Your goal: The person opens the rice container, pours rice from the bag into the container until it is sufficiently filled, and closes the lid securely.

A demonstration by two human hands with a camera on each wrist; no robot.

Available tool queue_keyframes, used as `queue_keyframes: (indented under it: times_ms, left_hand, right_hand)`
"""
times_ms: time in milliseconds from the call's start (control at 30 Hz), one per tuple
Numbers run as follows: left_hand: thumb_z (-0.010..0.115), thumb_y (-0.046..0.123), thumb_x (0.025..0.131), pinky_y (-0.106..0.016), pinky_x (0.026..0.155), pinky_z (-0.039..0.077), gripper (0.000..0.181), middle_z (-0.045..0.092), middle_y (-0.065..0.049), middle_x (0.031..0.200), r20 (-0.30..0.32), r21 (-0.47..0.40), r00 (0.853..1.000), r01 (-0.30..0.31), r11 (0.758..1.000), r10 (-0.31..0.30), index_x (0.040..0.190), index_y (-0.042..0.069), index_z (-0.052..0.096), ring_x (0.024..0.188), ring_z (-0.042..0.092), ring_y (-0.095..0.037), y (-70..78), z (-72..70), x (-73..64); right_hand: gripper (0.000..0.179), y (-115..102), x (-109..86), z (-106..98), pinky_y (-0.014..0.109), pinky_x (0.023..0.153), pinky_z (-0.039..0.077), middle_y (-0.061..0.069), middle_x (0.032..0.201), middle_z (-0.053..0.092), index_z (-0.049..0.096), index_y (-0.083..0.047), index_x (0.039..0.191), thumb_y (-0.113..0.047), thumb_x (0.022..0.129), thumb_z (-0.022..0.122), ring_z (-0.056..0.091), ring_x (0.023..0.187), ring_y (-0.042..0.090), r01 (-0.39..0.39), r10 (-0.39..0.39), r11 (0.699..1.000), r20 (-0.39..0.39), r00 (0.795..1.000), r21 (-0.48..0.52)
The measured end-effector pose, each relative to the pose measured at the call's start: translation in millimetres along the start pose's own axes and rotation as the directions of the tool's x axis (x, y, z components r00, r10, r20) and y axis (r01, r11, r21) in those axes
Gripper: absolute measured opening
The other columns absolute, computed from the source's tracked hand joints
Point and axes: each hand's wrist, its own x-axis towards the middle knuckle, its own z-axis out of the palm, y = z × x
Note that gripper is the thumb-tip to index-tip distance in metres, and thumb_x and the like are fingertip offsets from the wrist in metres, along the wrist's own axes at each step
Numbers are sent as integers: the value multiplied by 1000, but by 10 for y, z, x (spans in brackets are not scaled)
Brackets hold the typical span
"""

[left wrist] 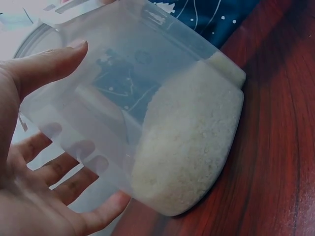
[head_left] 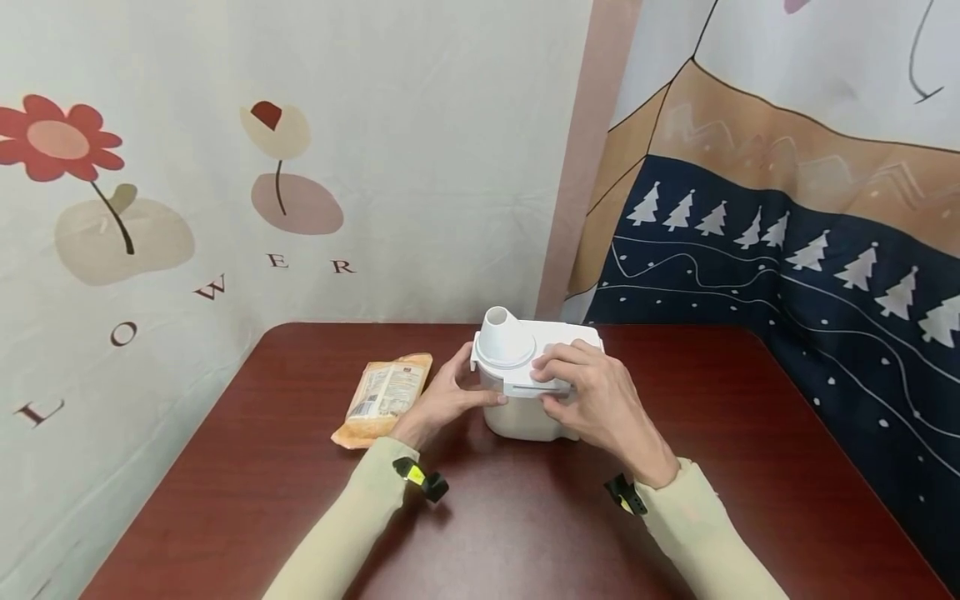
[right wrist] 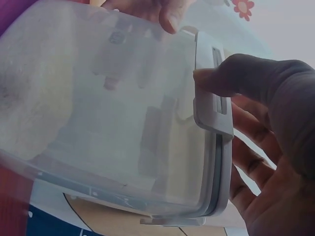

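Note:
A translucent storage container (head_left: 517, 418) stands upright on the table, partly filled with pale grains (left wrist: 192, 137) that look like rice. Its white lid (head_left: 558, 332) carries a raised round spout on the left, and a latch (right wrist: 204, 88) runs along the near side. My left hand (head_left: 450, 392) grips the container's left side, thumb on the front face and fingers along the side wall. With my right hand (head_left: 588, 383) I pinch the latch edge of the lid, thumb on the latch flap and fingers over the top. A printed food packet (head_left: 386, 396) lies left of the left hand.
The dark red wooden table (head_left: 525, 517) ends at a back edge close behind the container. A printed curtain (head_left: 450, 167) hangs behind it, and a navy fabric with white trees (head_left: 750, 275) hangs along the right side.

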Motion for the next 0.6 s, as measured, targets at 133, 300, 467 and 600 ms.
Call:
queue_keyframes:
  times_ms: [133, 300, 467, 600]
  left_hand:
    - [87, 8, 77, -46, 115, 44, 83, 57, -3, 144, -1, 2, 1000, 7, 1000, -7, 147, 28, 46, 134, 55, -27, 3, -8, -20]
    - [88, 8, 77, -45, 113, 44, 84, 57, -3, 144, -7, -1, 1000, 9, 1000, -9, 147, 28, 46, 134, 56, -26, 10, 13, -34]
    - [88, 9, 78, -44, 111, 48, 84, 57, -5, 143, -8, 7, 1000, -6, 1000, 6, 148, 26, 46, 131, 58, -28, 21, 57, -20]
    - [87, 8, 79, -45, 113, 48, 83, 55, -7, 145, -1, 9, 1000, -8, 1000, 8, 149, 23, 44, 133, 56, -29, 6, 77, -5]
  right_hand:
    - [24, -10, 0, 28, 27, 65, 52, -8, 100, 76, 79, -18, 88, -4, 70, 86, 63, 86, 11, 8, -8, 1000, -14, 1000, 7]
    - [23, -5, 1, 34, 26, 64, 51, -9, 97, 76, 78, -18, 84, -1, 69, 80, 62, 83, 11, 12, -13, 1000, -27, 1000, -12]
    - [23, 20, -13, 19, 26, 63, 51, -9, 96, 75, 77, -19, 83, -1, 69, 78, 61, 83, 10, 0, -1, 1000, -33, 999, -31]
    - [23, 40, -33, 20, 26, 62, 51, -8, 97, 75, 77, -19, 84, -2, 70, 79, 61, 83, 11, -7, 6, 1000, -37, 999, -24]
